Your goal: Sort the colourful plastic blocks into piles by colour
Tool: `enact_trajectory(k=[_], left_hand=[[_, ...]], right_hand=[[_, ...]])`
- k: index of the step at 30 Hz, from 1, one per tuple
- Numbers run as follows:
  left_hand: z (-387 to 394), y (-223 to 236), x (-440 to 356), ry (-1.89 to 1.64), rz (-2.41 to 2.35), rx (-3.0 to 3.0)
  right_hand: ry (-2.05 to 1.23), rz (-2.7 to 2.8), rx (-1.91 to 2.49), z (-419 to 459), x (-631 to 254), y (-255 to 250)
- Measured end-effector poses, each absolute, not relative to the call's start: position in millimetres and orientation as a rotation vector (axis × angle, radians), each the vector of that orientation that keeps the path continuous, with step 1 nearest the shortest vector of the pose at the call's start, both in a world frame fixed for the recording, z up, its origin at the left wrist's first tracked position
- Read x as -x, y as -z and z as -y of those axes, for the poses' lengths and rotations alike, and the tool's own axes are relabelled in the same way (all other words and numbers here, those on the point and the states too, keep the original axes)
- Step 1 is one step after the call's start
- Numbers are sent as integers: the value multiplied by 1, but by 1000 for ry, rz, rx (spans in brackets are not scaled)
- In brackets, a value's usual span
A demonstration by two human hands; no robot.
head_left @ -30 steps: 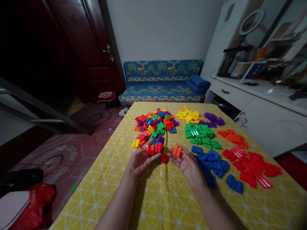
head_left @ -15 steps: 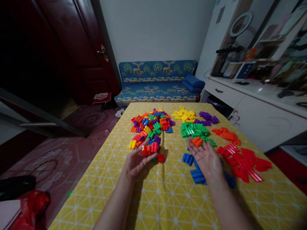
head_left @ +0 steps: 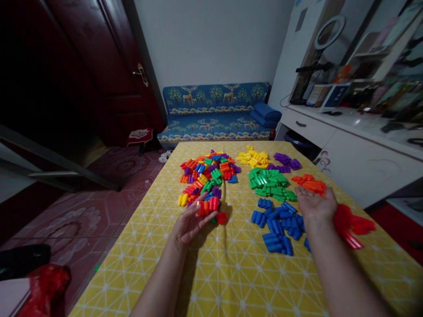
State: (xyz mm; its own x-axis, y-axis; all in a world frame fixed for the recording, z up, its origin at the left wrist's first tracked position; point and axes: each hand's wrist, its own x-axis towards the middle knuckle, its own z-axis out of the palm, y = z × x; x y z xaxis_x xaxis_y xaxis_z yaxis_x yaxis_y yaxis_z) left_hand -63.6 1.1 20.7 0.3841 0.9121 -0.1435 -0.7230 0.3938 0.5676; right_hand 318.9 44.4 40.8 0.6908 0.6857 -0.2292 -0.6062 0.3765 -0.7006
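My left hand (head_left: 189, 223) is palm up at the near edge of a mixed pile of coloured plastic blocks (head_left: 208, 172), its fingers curled round a few red blocks (head_left: 206, 206). My right hand (head_left: 315, 204) lies palm up with its fingers stretched out, the tips touching the orange pile (head_left: 312, 185). I cannot tell whether an orange block still rests on those fingers. Sorted piles surround it: blue (head_left: 279, 224) to its left, red (head_left: 352, 224) partly hidden behind the wrist, and green (head_left: 269, 182), yellow (head_left: 254, 158) and purple (head_left: 286, 162) farther back.
The blocks lie on a table with a yellow patterned cloth (head_left: 231, 273). A blue sofa (head_left: 214, 110) stands beyond its far end and a white cabinet (head_left: 350, 154) along the right. A dark red door (head_left: 115, 79) and a red bag (head_left: 44, 286) are on the left.
My right hand has carried an orange block from the middle of the table rightward, over the blue pile, to the orange pile. My left hand has stayed in place with the red blocks.
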Motion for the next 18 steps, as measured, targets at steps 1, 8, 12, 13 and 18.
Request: enact_trajectory(k=[1, 8, 12, 13, 18], left_hand=[[-1, -19, 63, -1080, -480, -469], [-1, -15, 57, -1053, -531, -565], [2, -17, 55, -1016, -551, -622], [3, -19, 55, -1004, -557, -635], [8, -27, 51, -970, -596, -663]], right_hand=[[-822, 97, 845, -42, -314, -41], [-1126, 750, 968, 0, -209, -51], [-1137, 1327, 1084, 22, -147, -44], [-1058, 1440, 1099, 26, -138, -42], [-643, 1750, 1166, 31, -127, -34]])
